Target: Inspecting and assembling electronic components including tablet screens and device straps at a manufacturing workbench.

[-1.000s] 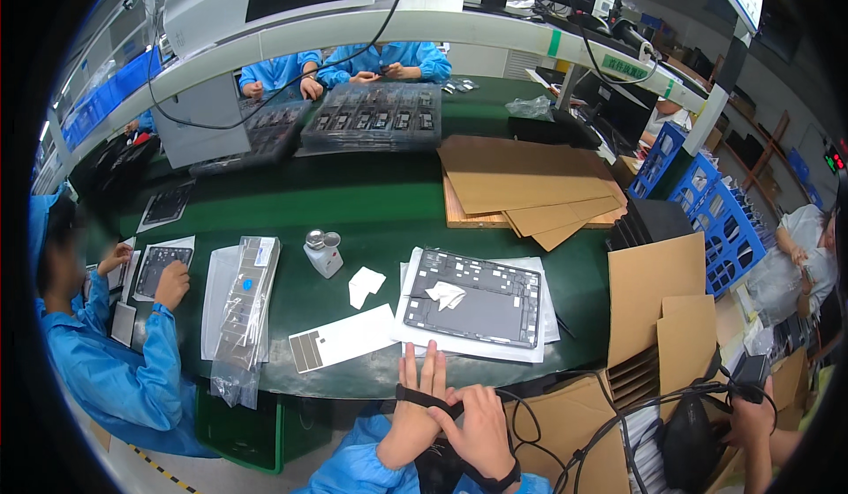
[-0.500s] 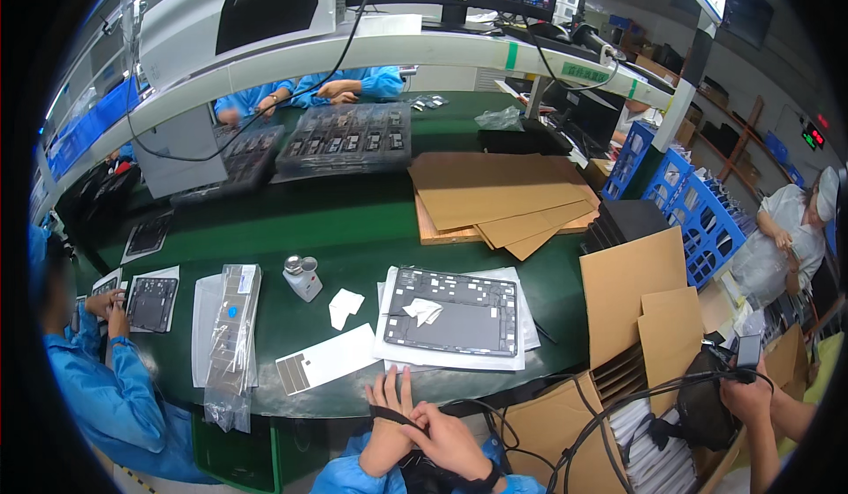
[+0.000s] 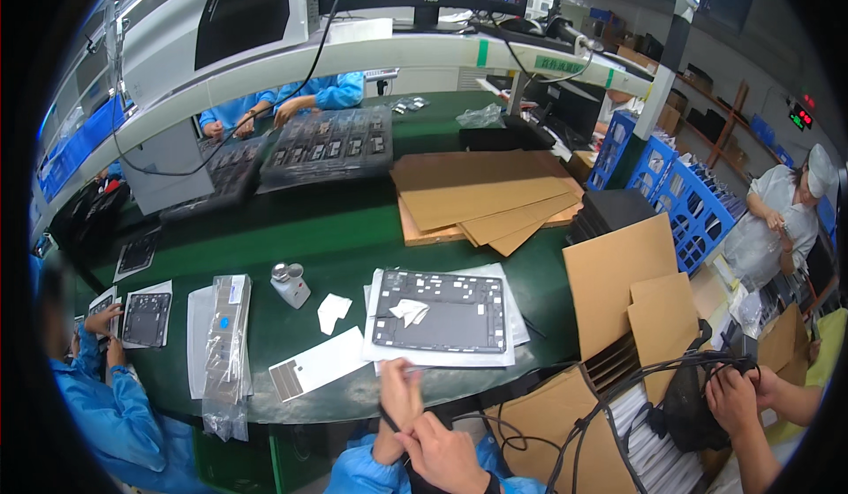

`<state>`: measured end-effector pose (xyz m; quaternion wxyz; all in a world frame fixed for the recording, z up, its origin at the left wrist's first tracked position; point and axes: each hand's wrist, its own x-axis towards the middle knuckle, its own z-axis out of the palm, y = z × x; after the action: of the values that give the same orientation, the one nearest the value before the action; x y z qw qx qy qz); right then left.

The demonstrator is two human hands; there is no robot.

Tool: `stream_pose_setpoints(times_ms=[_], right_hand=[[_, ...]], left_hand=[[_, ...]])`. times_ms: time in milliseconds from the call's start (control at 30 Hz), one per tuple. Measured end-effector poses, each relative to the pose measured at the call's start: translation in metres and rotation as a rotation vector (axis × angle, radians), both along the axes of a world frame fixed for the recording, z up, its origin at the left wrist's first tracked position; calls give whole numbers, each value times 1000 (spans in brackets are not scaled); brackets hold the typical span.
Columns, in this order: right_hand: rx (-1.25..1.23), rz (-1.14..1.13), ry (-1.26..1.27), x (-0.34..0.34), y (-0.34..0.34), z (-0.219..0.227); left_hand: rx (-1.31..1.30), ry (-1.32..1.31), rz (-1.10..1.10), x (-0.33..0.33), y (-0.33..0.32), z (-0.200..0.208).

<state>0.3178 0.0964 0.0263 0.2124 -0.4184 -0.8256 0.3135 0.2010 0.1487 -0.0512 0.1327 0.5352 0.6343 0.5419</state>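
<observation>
My left hand (image 3: 402, 397) is raised at the table's near edge, turned edge-on, fingers loosely extended and holding nothing. Around its wrist runs a black wrist strap (image 3: 389, 418). My right hand (image 3: 444, 455) is closed at that wrist, pinching the strap; a dark band circles its own wrist. Just beyond lies a dark tablet housing (image 3: 442, 328) with small white patches, resting on white sheets (image 3: 523, 317). A crumpled white wipe (image 3: 409, 311) lies on the housing. To its left are a white card with a grey-brown panel (image 3: 322, 362) and another white wipe (image 3: 333, 312).
A pump bottle (image 3: 290, 285) and bagged strips (image 3: 228, 344) stand left on the green table. Cardboard sheets (image 3: 477, 192) lie behind, parts trays (image 3: 331, 147) farther back. An open carton (image 3: 609, 379) and black cables (image 3: 565, 432) fill the right. Co-workers sit left and far; another person's hands (image 3: 738, 397) hold cables right.
My left hand has turned from spread fingers to edge-on, and my right hand has shifted slightly down along the wrist strap. The view has swung a little to the right.
</observation>
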Motion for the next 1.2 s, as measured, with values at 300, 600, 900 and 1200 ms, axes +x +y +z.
stream_pose_setpoints(times_ms=[300,600,900,1200], right_hand=[[300,-183,-86,-7,7,10],[333,-202,121,10,10,38],[325,122,301,17,-18,-89],[196,287,598,10,35,-58]], left_hand=[[205,-1114,-296,29,31,16],[442,-824,-316,-4,25,94],[243,-1633,-451,-20,16,84],[-154,-1692,-450,-21,-17,-59]])
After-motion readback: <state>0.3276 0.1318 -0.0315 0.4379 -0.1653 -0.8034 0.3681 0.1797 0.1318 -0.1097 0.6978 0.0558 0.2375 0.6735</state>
